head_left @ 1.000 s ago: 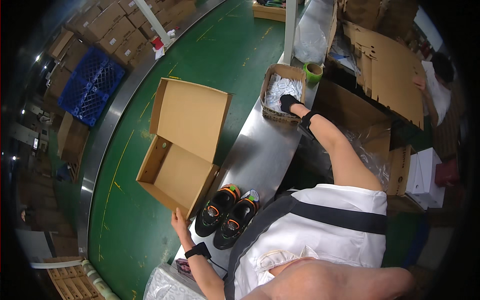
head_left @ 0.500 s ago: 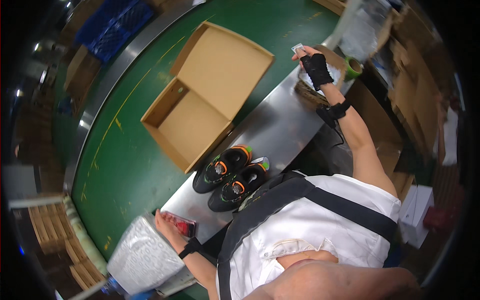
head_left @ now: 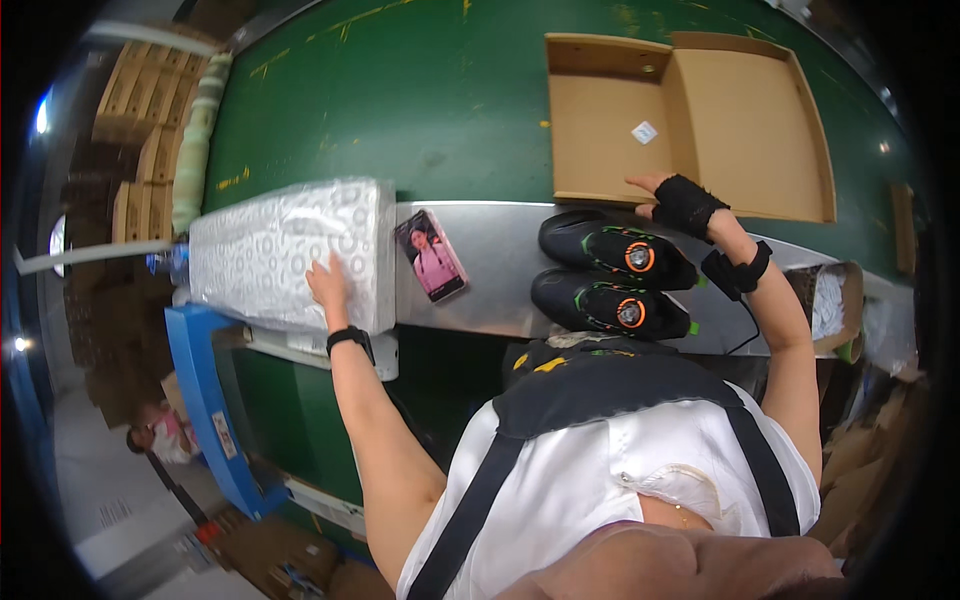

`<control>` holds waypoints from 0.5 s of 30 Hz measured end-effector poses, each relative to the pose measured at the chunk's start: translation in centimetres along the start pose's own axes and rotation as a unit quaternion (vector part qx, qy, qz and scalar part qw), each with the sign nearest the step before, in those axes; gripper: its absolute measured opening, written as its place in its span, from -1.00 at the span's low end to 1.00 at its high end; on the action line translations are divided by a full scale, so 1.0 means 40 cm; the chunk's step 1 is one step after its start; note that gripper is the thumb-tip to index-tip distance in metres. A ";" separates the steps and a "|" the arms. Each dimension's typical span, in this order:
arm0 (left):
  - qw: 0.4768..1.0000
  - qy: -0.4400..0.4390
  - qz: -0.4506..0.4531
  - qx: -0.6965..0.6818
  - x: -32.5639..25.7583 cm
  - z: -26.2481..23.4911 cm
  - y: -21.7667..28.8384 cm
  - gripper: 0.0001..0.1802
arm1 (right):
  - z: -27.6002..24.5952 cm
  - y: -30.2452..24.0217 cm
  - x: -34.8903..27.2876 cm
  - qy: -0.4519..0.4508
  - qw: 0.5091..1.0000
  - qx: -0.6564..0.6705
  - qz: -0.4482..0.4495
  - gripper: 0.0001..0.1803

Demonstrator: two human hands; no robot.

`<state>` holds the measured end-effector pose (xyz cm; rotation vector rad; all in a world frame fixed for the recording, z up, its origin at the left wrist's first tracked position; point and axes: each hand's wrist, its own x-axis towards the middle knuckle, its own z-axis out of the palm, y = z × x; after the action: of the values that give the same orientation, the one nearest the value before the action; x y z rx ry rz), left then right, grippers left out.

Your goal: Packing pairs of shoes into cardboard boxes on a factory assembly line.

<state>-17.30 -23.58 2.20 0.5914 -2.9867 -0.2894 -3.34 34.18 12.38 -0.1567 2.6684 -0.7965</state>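
Note:
My left hand [head_left: 328, 285] rests on a stack of patterned white wrapping paper [head_left: 270, 240] under clear plastic, its fingers spread. Over the near edge of an opened brown cardboard shoebox [head_left: 755, 130] is my right hand [head_left: 685, 204], in a black fingerless glove, with fingers stretched out and holding nothing. A small white square packet [head_left: 644, 132] lies inside the box's left half. Just below the box, a pair of black shoes with orange-ringed dials, the far shoe [head_left: 600, 250] and the near shoe [head_left: 595, 303], sits side by side on the metal ledge.
A phone-like slab [head_left: 432, 257] with a picture on it lies on the metal ledge [head_left: 480, 300]. At the right stands a small carton [head_left: 850, 310] of white packets. A blue frame [head_left: 215, 400] is at lower left. Cardboard boxes [head_left: 150, 90] are stacked far left.
The small white packet has left my right hand and lies in the shoebox. My right hand has drawn back from the carton; my left moved onto the wrapped paper. The view has turned left.

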 end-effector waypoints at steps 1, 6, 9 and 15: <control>1.000 -0.005 -0.010 0.004 -0.019 -0.004 0.021 -0.42 | 0.029 0.010 0.016 -0.033 0.999 -0.034 -0.003 -0.45; 0.997 0.003 0.023 0.075 -0.044 -0.056 0.028 -0.46 | 0.051 -0.015 0.048 -0.083 0.996 -0.005 0.005 -0.37; 0.997 -0.010 0.009 0.072 -0.027 -0.060 0.015 -0.57 | 0.067 -0.024 0.050 -0.093 0.995 -0.030 0.025 -0.35; 0.993 0.040 -0.027 0.108 -0.022 -0.067 0.049 -0.73 | 0.073 -0.014 0.044 -0.074 0.996 -0.053 0.010 -0.33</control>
<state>-16.92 -21.91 5.17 0.6855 -2.9491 0.0540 -3.94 31.85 9.88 -0.2074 2.5678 -0.6134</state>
